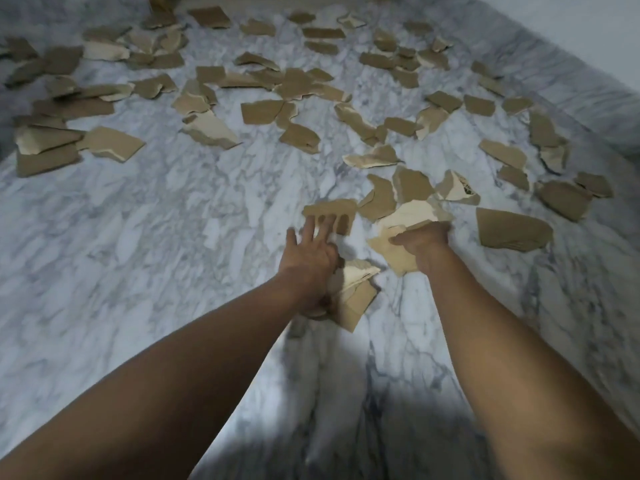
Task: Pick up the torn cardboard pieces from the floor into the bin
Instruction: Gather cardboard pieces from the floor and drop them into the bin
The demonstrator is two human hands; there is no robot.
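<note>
— Marble floor (145,237), white with grey veins, with torn cardboard pieces (263,110) scattered all across its far half.

— And the hands?

— Left hand (308,258) is spread flat, fingers loose, tips touching a brown scrap (330,207); more scraps (356,289) lie under its wrist. Right hand (424,239) is clenched around pale pieces (398,252).

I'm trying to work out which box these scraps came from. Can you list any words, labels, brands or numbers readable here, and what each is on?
No text here can be read.
Pale torn cardboard piece with black marks, beyond the right hand: dark print, too small and blurred to read.
The other brown torn cardboard pieces on the white marble floor, and the stack under the left hand, show no print.
</note>
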